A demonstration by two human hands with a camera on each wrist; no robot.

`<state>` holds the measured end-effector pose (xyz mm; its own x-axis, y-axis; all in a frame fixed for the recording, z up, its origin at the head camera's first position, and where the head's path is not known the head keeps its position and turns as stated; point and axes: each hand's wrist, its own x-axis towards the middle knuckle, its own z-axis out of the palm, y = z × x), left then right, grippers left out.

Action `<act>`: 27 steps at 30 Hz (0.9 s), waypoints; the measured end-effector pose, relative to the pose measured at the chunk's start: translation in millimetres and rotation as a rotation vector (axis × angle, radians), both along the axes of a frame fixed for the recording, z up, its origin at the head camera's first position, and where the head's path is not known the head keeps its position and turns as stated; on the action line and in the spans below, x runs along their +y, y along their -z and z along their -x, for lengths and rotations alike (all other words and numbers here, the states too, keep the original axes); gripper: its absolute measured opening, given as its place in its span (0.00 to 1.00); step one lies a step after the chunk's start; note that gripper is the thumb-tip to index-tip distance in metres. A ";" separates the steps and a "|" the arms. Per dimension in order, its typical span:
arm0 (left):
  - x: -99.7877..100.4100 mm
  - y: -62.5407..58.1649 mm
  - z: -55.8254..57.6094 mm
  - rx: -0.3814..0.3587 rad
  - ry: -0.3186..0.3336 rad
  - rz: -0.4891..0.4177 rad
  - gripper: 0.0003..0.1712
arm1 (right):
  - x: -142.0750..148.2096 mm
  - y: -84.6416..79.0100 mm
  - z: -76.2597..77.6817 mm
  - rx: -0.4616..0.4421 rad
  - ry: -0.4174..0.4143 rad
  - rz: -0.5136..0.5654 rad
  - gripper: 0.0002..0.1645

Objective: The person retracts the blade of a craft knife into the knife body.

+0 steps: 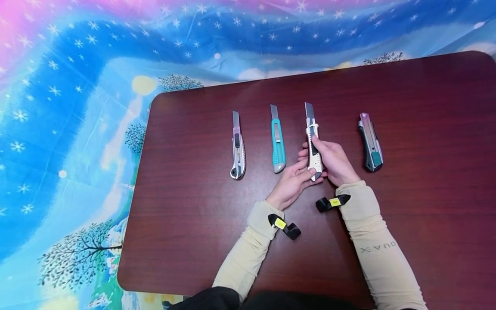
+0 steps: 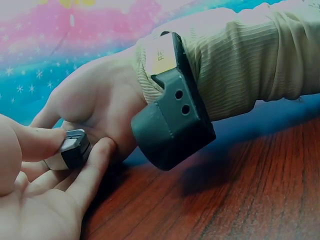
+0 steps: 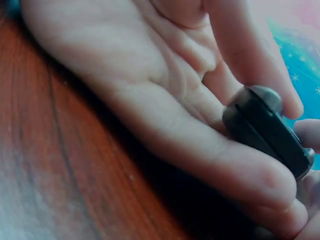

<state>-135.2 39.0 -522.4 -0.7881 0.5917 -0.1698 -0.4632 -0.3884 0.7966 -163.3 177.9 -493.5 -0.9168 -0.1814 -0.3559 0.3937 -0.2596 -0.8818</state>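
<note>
Black cloth (image 1: 218, 298) is seen nearest; beyond it, over the table (image 1: 186, 206), a white cutter knife (image 1: 311, 134) is pinched at its lower end by the left hand (image 1: 292, 183) and along its handle (image 1: 315, 162) by the right hand (image 1: 338, 161). It is judged light and stiff, its blade (image 1: 308, 110) brittle, so only the handle should be held.

Can't see underside of white knife (image 1: 315, 161): left hand (image 1: 292, 183) and right hand (image 1: 338, 161) hide it, thumbs covering parts of handle. Right hand's fingers mostly lost to me behind knife. In left wrist view I get butt end only, blade hidden beyond right hand; left hand cut by left edge. My right wrist view blurred, right hand cut by top edge. Yellow label (image 1: 280, 224) behind left hand: print too small. Tabletop (image 1: 438, 137), right of right hand, leaves head view.
</note>
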 end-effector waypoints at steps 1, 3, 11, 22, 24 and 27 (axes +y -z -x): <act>0.1 -0.1 0.2 0.005 0.004 0.006 0.22 | -0.2 0.1 0.1 0.000 0.006 -0.009 0.36; 0.3 -0.4 0.4 0.011 0.005 0.016 0.23 | -0.8 0.2 0.2 0.002 0.018 -0.028 0.36; 3.1 -2.5 0.9 -0.010 -0.031 0.014 0.22 | -2.7 -1.3 1.0 0.016 0.041 -0.103 0.33; 3.5 -1.6 0.8 -0.005 -0.035 0.006 0.22 | -2.1 -3.3 0.9 0.010 0.024 -0.068 0.29; 3.3 -1.5 0.4 -0.004 -0.034 0.004 0.22 | -1.6 -3.1 0.4 0.009 0.021 -0.056 0.28; 3.1 -0.3 0.1 -0.010 -0.037 -0.001 0.22 | -1.4 -2.8 -0.5 0.015 0.015 -0.055 0.29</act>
